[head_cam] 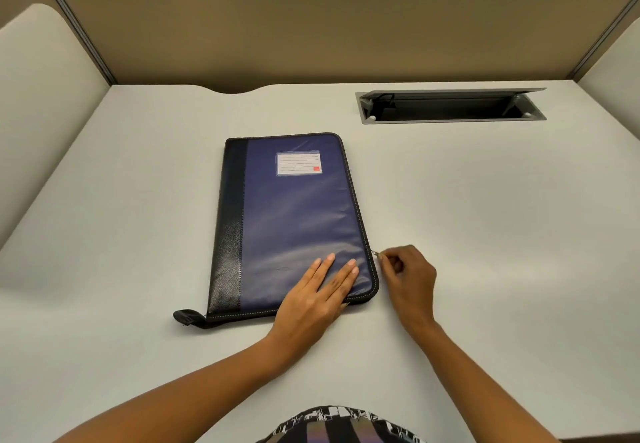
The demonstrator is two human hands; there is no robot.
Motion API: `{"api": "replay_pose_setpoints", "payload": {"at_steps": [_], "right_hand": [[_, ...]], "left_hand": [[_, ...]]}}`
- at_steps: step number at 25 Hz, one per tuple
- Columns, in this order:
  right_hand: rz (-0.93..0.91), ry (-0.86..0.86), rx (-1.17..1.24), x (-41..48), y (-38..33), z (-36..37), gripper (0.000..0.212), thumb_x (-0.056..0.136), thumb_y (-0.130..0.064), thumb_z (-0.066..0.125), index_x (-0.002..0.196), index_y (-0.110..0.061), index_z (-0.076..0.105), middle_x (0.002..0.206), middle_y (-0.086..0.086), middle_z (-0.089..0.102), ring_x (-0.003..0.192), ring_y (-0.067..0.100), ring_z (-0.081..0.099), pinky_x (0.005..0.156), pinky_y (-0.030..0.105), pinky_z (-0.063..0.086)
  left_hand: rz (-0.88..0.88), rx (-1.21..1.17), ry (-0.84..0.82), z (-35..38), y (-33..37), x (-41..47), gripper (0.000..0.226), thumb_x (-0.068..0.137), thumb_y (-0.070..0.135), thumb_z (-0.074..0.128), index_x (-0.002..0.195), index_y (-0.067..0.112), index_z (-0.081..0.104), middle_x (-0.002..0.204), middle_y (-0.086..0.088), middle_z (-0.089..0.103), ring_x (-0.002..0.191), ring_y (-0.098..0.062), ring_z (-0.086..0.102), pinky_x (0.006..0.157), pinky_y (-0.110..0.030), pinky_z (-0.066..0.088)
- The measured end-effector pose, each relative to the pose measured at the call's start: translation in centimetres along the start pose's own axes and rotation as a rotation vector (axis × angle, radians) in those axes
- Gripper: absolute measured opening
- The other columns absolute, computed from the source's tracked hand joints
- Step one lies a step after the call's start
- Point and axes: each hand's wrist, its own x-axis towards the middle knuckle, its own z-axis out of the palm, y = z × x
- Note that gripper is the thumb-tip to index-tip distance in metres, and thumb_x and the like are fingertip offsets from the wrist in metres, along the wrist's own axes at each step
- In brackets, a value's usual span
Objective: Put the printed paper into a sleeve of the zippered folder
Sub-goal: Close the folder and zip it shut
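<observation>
Desk [485,217]: pale top, bearing the folder [294,217]. Folder: flat at centre, cover shut. Left hand [311,300]: fingers straight, pressing the cover's near right corner. Right hand [410,276]: fingers curled, pinching the zip pull [375,253] on the right edge. Printed paper: not in view. Step judged: unzipping. Next move: steady draw along the edge, cover kept pinned.

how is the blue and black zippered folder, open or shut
Shut: the blue and black zippered folder lies flat, cover down; the right hand pinches the zipper pull.
</observation>
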Motion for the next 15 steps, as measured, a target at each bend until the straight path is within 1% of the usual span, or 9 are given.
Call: {"api": "replay_pose_setpoints", "payload": {"at_steps": [3, 6, 8, 9, 11, 12, 13, 14, 15], "right_hand": [[-0.051, -0.033, -0.015, 3.0, 0.2, 1.2, 0.01, 0.081, -0.006, 0.069, 0.075, -0.013, 0.065, 0.073, 0.002, 0.063, 0.062, 0.006, 0.051, 0.064, 0.005, 0.036], [-0.099, -0.083, -0.032, 5.4, 0.3, 2.0, 0.008, 0.081, -0.008, 0.07, 0.076, -0.012, 0.066, 0.073, 0.003, 0.064, 0.062, 0.007, 0.051, 0.063, 0.005, 0.036], [-0.128, -0.121, -0.018, 6.1, 0.7, 2.1, 0.008, 0.081, -0.009, 0.071, 0.076, -0.013, 0.066, 0.073, -0.001, 0.062, 0.061, 0.003, 0.05, 0.064, 0.004, 0.037], [-0.141, -0.133, -0.009, 6.1, 0.9, 2.0, 0.009, 0.081, -0.009, 0.071, 0.076, -0.014, 0.066, 0.073, -0.004, 0.061, 0.062, 0.002, 0.052, 0.063, 0.004, 0.037], [-0.157, -0.149, 0.001, 6.1, 1.4, 1.8, 0.011, 0.081, -0.01, 0.071, 0.075, -0.017, 0.065, 0.072, -0.007, 0.058, 0.065, 0.0, 0.053, 0.063, 0.005, 0.037], [-0.161, -0.154, 0.001, 5.8, 1.4, 1.7, 0.012, 0.081, -0.01, 0.071, 0.075, -0.018, 0.064, 0.071, -0.008, 0.058, 0.067, 0.0, 0.053, 0.063, 0.005, 0.037], [-0.161, -0.157, 0.001, 5.7, 1.5, 1.7, 0.012, 0.081, -0.01, 0.071, 0.075, -0.018, 0.064, 0.071, -0.007, 0.057, 0.067, 0.002, 0.053, 0.063, 0.006, 0.037], [-0.159, -0.159, 0.003, 5.6, 1.5, 1.7, 0.012, 0.081, -0.01, 0.071, 0.075, -0.018, 0.064, 0.071, -0.007, 0.057, 0.068, 0.003, 0.053, 0.063, 0.006, 0.036], [-0.155, -0.159, 0.004, 5.6, 1.5, 1.7, 0.012, 0.081, -0.009, 0.07, 0.075, -0.017, 0.064, 0.07, -0.007, 0.057, 0.067, 0.003, 0.053, 0.062, 0.006, 0.036]], "left_hand": [[-0.003, -0.001, -0.021, -0.1, 0.0, 0.1, 0.041, 0.093, 0.026, 0.048, 0.13, 0.01, 0.058, 0.136, -0.005, 0.056, 0.124, -0.031, 0.054, 0.097, -0.041, 0.051], [-0.001, 0.022, -0.049, -0.2, 0.0, 0.1, 0.041, 0.093, 0.025, 0.05, 0.13, 0.01, 0.057, 0.136, -0.004, 0.056, 0.125, -0.032, 0.053, 0.098, -0.041, 0.05], [-0.009, 0.006, -0.073, -0.4, 0.1, 0.1, 0.041, 0.092, 0.027, 0.053, 0.13, 0.011, 0.057, 0.136, -0.004, 0.057, 0.125, -0.033, 0.053, 0.1, -0.045, 0.048], [0.0, -0.018, -0.069, -0.6, 0.0, 0.3, 0.04, 0.093, 0.03, 0.053, 0.128, 0.011, 0.059, 0.134, -0.003, 0.059, 0.125, -0.032, 0.053, 0.102, -0.049, 0.045], [0.043, -0.117, -0.038, -0.8, -0.9, 1.8, 0.031, 0.096, 0.03, 0.051, 0.116, 0.016, 0.068, 0.121, 0.004, 0.068, 0.124, -0.025, 0.056, 0.105, -0.059, 0.039], [0.058, -0.174, -0.031, -0.9, -1.5, 2.9, 0.025, 0.096, 0.028, 0.051, 0.107, 0.019, 0.072, 0.112, 0.008, 0.071, 0.122, -0.02, 0.057, 0.106, -0.06, 0.035], [0.065, -0.221, -0.053, -0.8, -2.3, 4.2, 0.02, 0.095, 0.026, 0.054, 0.102, 0.023, 0.072, 0.106, 0.011, 0.072, 0.12, -0.017, 0.058, 0.107, -0.059, 0.032], [0.073, -0.262, -0.112, -0.6, -3.3, 5.6, 0.018, 0.094, 0.025, 0.055, 0.103, 0.026, 0.071, 0.106, 0.011, 0.071, 0.12, -0.016, 0.057, 0.107, -0.055, 0.03], [0.088, -0.303, -0.2, -0.3, -4.2, 6.9, 0.021, 0.094, 0.026, 0.053, 0.109, 0.029, 0.068, 0.112, 0.009, 0.068, 0.122, -0.018, 0.054, 0.106, -0.052, 0.029]]}}
